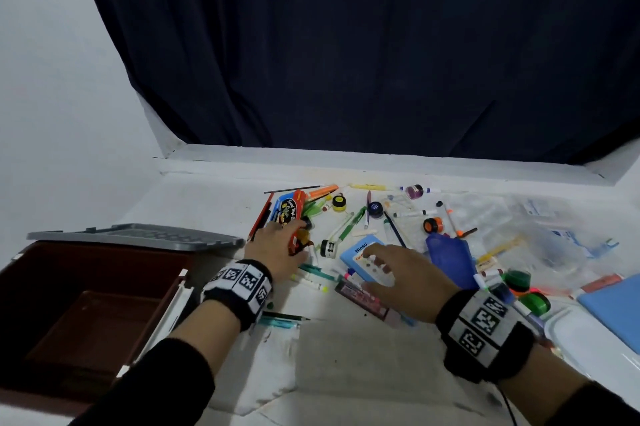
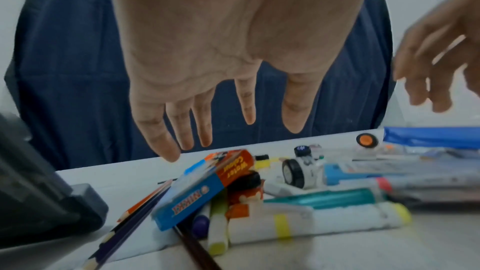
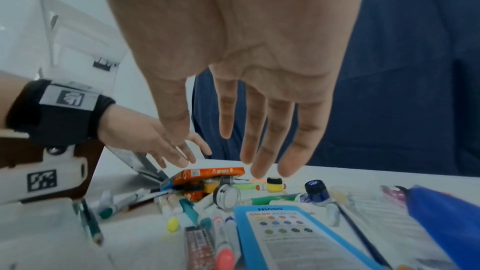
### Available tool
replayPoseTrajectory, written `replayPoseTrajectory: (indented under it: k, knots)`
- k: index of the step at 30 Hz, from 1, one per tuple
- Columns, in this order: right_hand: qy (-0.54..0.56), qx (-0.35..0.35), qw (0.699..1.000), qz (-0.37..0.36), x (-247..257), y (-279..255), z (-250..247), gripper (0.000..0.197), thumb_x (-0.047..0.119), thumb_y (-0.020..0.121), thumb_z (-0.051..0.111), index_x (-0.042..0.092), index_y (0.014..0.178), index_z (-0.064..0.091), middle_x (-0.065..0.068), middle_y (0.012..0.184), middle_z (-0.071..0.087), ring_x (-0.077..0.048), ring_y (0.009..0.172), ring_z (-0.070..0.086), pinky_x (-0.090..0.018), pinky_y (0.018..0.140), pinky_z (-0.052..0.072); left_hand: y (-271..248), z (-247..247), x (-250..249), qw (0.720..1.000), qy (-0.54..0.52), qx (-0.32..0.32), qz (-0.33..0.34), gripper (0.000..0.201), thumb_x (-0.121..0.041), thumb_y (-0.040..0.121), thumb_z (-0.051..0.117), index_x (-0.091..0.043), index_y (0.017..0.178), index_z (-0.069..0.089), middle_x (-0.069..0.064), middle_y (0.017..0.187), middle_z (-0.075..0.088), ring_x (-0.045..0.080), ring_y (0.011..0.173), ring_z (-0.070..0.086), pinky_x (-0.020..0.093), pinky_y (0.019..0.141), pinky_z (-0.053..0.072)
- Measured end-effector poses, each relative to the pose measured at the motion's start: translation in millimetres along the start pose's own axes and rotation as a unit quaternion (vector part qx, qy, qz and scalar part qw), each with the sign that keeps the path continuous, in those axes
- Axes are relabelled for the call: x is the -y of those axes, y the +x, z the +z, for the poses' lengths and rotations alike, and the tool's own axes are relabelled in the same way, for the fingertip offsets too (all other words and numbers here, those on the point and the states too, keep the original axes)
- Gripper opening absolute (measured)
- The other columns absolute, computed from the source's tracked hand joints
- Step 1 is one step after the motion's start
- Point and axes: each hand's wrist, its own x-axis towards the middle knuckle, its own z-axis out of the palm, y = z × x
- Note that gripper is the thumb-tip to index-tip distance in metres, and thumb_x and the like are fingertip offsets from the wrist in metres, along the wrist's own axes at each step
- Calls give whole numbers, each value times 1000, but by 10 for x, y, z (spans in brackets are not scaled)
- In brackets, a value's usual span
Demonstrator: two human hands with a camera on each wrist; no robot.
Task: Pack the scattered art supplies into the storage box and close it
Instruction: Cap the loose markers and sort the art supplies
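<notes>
We hold both hands spread, left hand (image 1: 277, 245) over the orange box (image 1: 290, 209), right hand (image 1: 403, 273) over the blue case (image 1: 363, 261), with the open storage box (image 1: 86, 307) at left.

A dark navy curtain (image 1: 363, 44) hangs behind the white table (image 1: 207, 203), with a plain white wall (image 1: 52, 79) at left

Black sleeves (image 1: 166, 380); black wristbands (image 1: 239, 288) bearing white square-code tags (image 1: 483, 320); thin black cable.
</notes>
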Motion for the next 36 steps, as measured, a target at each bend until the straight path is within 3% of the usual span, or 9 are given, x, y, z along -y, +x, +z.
replayPoseTrajectory:
  k: [3,7,11,15,19,22,24,30,36]
  knots:
    - [-27,18,999,-32,59,292,40,48,46,92,57,30,135,43,2,132,53,-19,115,54,-36,95,46,142,39,2,998,49,33,-19,56,-51,88,59,-53,138,35,9,143,41,33,129,46,51,106,42]
    - [-71,63,993,-67,86,634,75,51,40,96,52,26,143,37,-2,136,48,-23,124,47,-38,101,42,176,34,77,999,-15,30,-22,44,-36,89,63,-46,130,47,4,127,46,26,109,57,41,97,52]
    - [-93,81,988,-95,112,919,122,50,36,97,51,25,144,35,-3,141,43,-24,130,41,-42,104,40,122,-44,148,994,-96,-36,-27,46,-25,90,60,-41,132,53,4,120,54,26,102,62,36,96,53]
    - [-118,95,982,-112,142,1169,241,49,35,99,47,26,146,34,-2,144,40,-26,131,40,-45,104,41,65,-185,237,986,-127,-99,-49,38,-13,90,59,-21,128,59,4,100,53,30,96,62,30,89,48]
    - [-147,119,974,-125,135,1332,352,44,25,101,42,25,145,38,-5,143,41,-29,128,42,-45,102,42,-58,-200,241,985,-115,-116,-54,31,-15,92,59,-12,122,63,6,113,47,27,99,60,32,98,49]
    - [-186,124,966,-133,121,1383,398,37,21,101,42,21,137,48,-7,134,48,-31,119,49,-44,95,46,-127,-95,211,990,-75,-118,-24,34,-27,97,56,-11,126,61,7,137,41,26,121,51,37,106,45]
    - [-199,124,963,-134,113,1384,408,35,17,99,43,20,134,51,-9,126,52,-32,114,53,-42,90,49,-161,-68,183,994,-23,-103,-11,36,-30,98,54,-13,128,59,5,143,41,27,128,43,40,108,44]
    - [-163,93,972,-138,42,1291,354,31,10,93,49,13,123,53,-9,117,51,-30,107,54,-36,82,47,-183,-162,73,986,152,-61,12,36,-36,95,50,-24,128,58,1,138,45,27,120,46,39,98,46]
    - [-28,18,993,-116,-52,1019,167,22,21,87,60,21,109,60,0,107,55,-18,98,54,-31,83,46,106,-160,-64,975,220,5,21,33,-30,95,51,-18,125,61,8,135,47,30,124,45,45,99,44]
